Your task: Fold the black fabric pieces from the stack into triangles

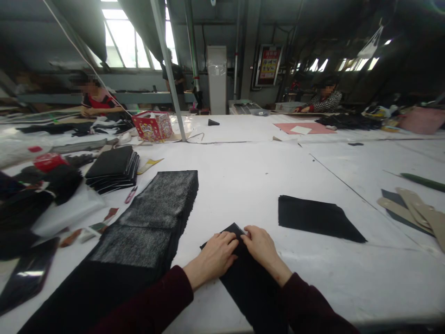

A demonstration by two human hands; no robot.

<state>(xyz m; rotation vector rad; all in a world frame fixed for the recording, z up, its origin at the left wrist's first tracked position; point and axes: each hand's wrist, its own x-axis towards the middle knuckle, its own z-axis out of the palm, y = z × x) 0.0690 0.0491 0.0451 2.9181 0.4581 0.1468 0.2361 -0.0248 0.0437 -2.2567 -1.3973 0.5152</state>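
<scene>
A black fabric piece (251,287) lies on the white table (243,185) right in front of me. My left hand (213,259) rests on its left edge near the far corner, fingers curled down onto the cloth. My right hand (262,248) pinches the same far corner, fingertips pressed together on the fabric. Both hands meet at that corner. A long stack of grey-black fabric (153,218) lies just left of my left arm. Another black fabric piece (314,218) lies flat to the right, apart from my hands.
A stack of black pieces (113,169) and dark clutter sit at the left. Beige pattern strips (413,211) lie at the right edge. A red box (153,125) stands further back. Two people sit at the far side, one at the left (99,99) and one at the right (325,99).
</scene>
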